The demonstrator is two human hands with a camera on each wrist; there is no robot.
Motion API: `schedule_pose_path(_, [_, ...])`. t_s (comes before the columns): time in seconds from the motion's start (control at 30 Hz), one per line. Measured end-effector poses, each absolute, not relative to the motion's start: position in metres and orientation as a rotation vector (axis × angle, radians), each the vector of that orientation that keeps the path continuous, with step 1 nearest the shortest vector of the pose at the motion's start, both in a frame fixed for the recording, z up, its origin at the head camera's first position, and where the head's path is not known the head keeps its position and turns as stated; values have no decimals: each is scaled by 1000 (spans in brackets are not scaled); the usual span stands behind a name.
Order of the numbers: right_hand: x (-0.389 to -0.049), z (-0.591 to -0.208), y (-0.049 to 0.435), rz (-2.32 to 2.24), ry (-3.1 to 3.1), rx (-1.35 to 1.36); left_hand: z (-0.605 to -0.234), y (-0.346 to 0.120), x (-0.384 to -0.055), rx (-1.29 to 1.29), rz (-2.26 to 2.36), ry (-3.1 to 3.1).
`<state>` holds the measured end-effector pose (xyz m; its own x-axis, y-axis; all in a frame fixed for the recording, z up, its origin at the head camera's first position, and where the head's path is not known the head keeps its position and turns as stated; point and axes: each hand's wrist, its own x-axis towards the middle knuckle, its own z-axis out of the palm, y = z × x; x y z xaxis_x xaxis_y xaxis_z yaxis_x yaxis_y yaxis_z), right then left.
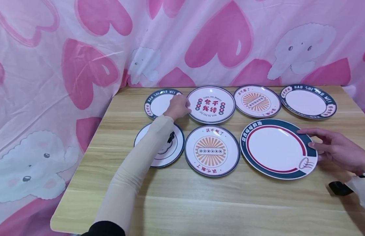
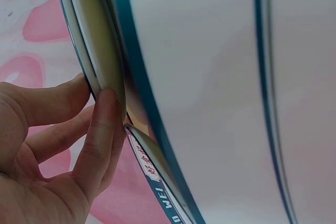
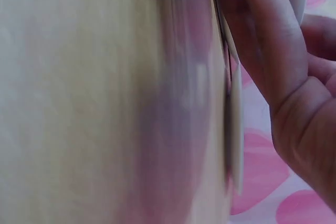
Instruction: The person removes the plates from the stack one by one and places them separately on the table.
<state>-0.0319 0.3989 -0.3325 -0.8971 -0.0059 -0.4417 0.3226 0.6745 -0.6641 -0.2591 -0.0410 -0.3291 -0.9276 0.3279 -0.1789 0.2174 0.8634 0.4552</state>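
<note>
My left hand pinches the left rim of a round white plate with red characters in the back row. In the left wrist view, the thumb is on one face of the rim and the fingertips on the other. At the right, my right hand grips the right rim of a larger plate with a wide dark teal border and red ring. The right wrist view shows its fingers between the tabletop and that plate's edge.
Around them on the wooden table lie a teal-rimmed plate, a partly covered plate, two sunburst plates and another teal-rimmed plate. A pink heart-patterned cloth hangs behind. A black object is by the right wrist.
</note>
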Motion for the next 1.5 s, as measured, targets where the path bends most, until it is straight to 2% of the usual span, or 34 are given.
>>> schedule_pose_path(0.23, [-41, -327, 393, -842, 2531, 210, -328, -42, -259, 427, 638, 2792])
schedule_pose_path(1.5, [-75, -312, 385, -706, 2596, 69, -329, -42, -261, 392, 676, 2781])
